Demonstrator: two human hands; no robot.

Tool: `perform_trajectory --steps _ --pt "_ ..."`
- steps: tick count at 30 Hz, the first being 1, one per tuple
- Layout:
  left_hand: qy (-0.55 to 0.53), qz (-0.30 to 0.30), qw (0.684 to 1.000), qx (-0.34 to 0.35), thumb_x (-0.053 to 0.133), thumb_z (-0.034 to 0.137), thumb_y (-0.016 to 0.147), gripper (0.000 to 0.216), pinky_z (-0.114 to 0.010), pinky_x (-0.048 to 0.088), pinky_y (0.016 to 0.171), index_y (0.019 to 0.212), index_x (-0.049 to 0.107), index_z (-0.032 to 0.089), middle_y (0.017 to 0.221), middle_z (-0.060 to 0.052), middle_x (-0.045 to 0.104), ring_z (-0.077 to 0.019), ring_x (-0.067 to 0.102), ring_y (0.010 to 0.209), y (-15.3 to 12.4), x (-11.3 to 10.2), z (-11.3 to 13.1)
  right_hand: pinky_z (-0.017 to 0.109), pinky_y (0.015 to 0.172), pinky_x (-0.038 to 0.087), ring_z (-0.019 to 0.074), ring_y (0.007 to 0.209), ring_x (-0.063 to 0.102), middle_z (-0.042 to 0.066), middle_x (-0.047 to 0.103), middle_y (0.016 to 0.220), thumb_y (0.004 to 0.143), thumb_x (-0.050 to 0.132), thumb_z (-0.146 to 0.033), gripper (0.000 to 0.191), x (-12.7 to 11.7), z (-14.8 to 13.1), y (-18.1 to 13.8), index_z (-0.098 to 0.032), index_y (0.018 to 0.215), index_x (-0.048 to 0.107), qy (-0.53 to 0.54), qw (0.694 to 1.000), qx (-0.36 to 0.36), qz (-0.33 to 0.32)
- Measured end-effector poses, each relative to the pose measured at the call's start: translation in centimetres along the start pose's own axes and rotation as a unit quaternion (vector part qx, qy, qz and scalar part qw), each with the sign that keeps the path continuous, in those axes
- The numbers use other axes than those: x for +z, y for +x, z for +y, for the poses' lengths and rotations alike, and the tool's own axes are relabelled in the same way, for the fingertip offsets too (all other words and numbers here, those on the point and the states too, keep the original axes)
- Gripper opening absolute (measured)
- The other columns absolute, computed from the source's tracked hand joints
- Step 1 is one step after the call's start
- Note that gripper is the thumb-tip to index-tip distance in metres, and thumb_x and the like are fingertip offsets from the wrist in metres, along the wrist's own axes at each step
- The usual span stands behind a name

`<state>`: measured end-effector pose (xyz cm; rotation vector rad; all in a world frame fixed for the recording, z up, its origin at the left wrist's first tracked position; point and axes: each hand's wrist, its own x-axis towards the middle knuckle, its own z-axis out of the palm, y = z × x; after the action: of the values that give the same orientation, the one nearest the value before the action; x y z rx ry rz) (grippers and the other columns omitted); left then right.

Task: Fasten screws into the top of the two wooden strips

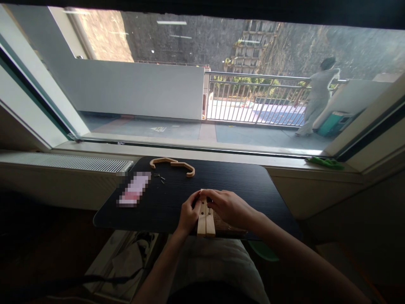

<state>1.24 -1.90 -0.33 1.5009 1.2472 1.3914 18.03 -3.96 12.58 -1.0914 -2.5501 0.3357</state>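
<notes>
Two pale wooden strips (206, 227) lie side by side at the near edge of the dark table (240, 177), with small dark holes in them. My left hand (189, 213) is closed against the left side of the strips, thumb and fingers near their far end. Over the right strip reaches my right hand (232, 205), its fingers bent and brought together above the holes. Whatever sits between those fingertips is too small to make out. A thin metal pin or screw (209, 210) seems to stand in a hole just below them.
Two curved wooden hooks (185, 164) lie at the table's far side, near several small screws (162, 178). A blurred pink-and-white item (134, 190) is on the left. Brownish clear wrapping (229, 229) lies under my right forearm. Beyond the window, a person (319, 97) stands by a railing.
</notes>
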Motion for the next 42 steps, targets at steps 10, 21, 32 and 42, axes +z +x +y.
perform_trajectory --steps 10,21,32,42 --pt "-0.015 -0.001 1.000 -0.011 0.057 0.022 0.085 0.030 -0.038 0.053 0.098 0.110 0.071 0.017 0.112 -0.009 0.075 -0.0251 0.069 0.107 -0.1 0.0 0.2 0.031 0.080 0.053 0.0222 0.095 0.072 0.008 0.073 0.118 0.099 0.051 -0.022 0.040 0.4 -0.9 -0.7 -0.023 0.139 0.052 -0.021 0.998 0.036 0.040" --pt "-0.022 -0.005 0.999 -0.023 0.058 0.020 0.083 0.031 -0.038 0.052 0.099 0.111 0.071 0.016 0.112 -0.009 0.075 -0.0252 0.069 0.108 0.0 -0.1 0.3 0.028 0.067 0.045 0.0190 0.073 0.071 0.005 0.078 0.092 0.095 0.052 -0.022 0.037 1.6 -1.5 -0.8 -0.020 0.130 0.061 -0.085 0.988 0.054 0.118" --pt "-0.028 -0.007 0.999 -0.033 0.059 0.021 0.083 0.032 -0.038 0.052 0.100 0.113 0.071 0.017 0.115 -0.010 0.074 -0.0252 0.068 0.110 0.0 -0.1 0.2 0.028 0.063 0.042 0.0174 0.064 0.068 0.005 0.078 0.084 0.093 0.051 -0.024 0.034 2.9 -1.7 -0.8 -0.018 0.125 0.064 -0.129 0.968 0.105 0.189" --pt "-0.037 -0.007 0.999 -0.027 0.061 0.023 0.083 0.031 -0.039 0.052 0.100 0.111 0.071 0.017 0.114 -0.010 0.075 -0.0256 0.068 0.109 0.0 -0.1 0.2 0.026 0.060 0.040 0.0171 0.063 0.068 0.004 0.078 0.085 0.094 0.052 -0.030 0.030 3.5 -1.8 -0.5 -0.022 0.119 0.068 -0.154 0.951 0.162 0.213"
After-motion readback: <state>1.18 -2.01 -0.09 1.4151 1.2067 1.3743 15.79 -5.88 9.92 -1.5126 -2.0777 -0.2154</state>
